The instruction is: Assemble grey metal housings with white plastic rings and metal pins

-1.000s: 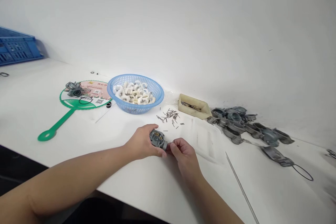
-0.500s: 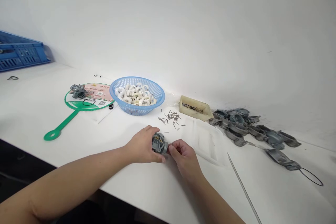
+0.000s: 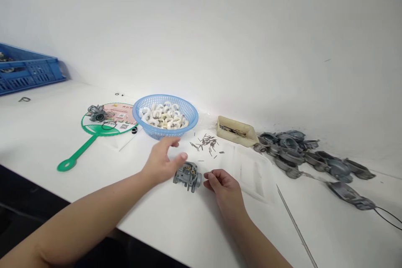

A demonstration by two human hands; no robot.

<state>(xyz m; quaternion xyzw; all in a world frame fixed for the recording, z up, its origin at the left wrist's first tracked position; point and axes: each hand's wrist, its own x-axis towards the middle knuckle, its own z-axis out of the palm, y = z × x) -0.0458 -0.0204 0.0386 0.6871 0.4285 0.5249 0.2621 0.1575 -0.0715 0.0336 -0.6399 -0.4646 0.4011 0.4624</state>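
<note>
A grey die-cast carburetor body [image 3: 187,176] with small brass jets on top rests on the white table [image 3: 40,146], out of both hands. My left hand [image 3: 161,161] hovers just to its left, fingers spread and touching nothing. My right hand [image 3: 224,188] lies to its right, fingers curled together, with nothing visible in them. A scatter of small metal pins [image 3: 205,142] lies on a clear plastic sheet [image 3: 251,171] beyond the hands.
A blue plastic basket [image 3: 188,111] of white rings stands behind my left hand. Further out are a green paper fan [image 3: 109,117] bearing another carburetor, a beige tray [image 3: 235,131], a heap of grey metal float bowls [image 3: 289,153], a thin steel rod [image 3: 297,228] and a blue crate [image 3: 28,71].
The carburetor has left my hands and now sits on the table. My left hand has opened and lifted away toward the basket, and my right hand has drawn slightly to the right.
</note>
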